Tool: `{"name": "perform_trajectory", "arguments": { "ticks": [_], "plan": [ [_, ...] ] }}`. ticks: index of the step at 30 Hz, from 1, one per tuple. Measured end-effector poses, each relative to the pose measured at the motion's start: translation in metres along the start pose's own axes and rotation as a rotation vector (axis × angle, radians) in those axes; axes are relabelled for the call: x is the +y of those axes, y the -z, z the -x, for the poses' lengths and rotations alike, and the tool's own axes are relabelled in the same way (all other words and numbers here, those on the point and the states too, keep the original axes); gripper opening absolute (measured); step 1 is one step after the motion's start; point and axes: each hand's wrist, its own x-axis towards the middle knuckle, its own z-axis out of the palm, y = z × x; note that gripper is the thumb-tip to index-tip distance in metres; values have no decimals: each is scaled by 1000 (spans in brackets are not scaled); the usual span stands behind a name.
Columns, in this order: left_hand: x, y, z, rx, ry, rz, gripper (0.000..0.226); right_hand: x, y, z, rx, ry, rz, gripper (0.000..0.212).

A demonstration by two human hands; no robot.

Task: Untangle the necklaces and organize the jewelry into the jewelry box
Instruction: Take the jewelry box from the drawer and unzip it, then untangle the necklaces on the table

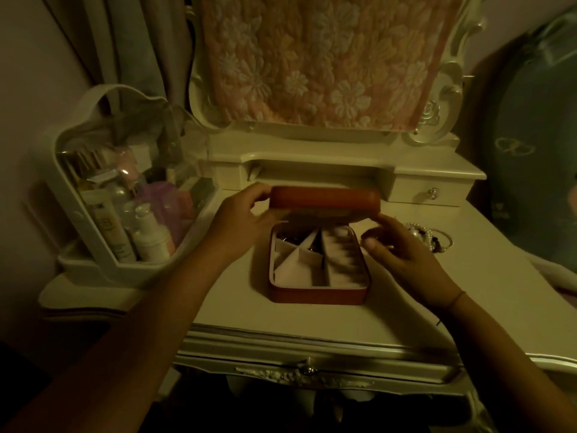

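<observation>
A red jewelry box (315,295) stands in the middle of the cream dressing table (237,310). Its red lid (324,197) is raised about halfway, hinged at the far side. My left hand (240,220) grips the lid's left corner. My right hand (402,254) touches the lid's right corner with its fingertips, fingers spread. Inside, pale pink compartments and a ring-roll section show, with small dark pieces in the far left compartment. A tangle of pearl necklaces and beads (431,237) lies on the table just right of the box, partly hidden by my right hand.
A white cosmetics organizer (93,245) full of bottles and tubes stands at the table's left. A small drawer unit (431,193) sits behind the box under a mirror draped with pink floral cloth (312,57). The table's front edge has a drawer knob (309,370).
</observation>
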Motion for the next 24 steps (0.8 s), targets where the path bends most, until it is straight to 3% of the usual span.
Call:
{"name": "perform_trajectory", "arguments": {
  "ticks": [3, 7, 12, 17, 24],
  "plan": [
    [-1, -10, -30, 95, 127, 182, 8, 5, -7, -2, -76, -63, 23, 71],
    [-14, -27, -56, 109, 335, 529, 20, 7, -17, 4, -149, -120, -116, 48],
    [-33, -46, -52, 72, 497, 679, 23, 10, -18, 7, -115, -147, -186, 51],
    [-41, -57, -43, 70, 542, 739, 16, 8, -19, 8, -117, -169, -206, 53],
    [-46, -64, -42, 128, 568, 671, 24, 6, -18, 10, -129, -162, -220, 52]
  ]
}}
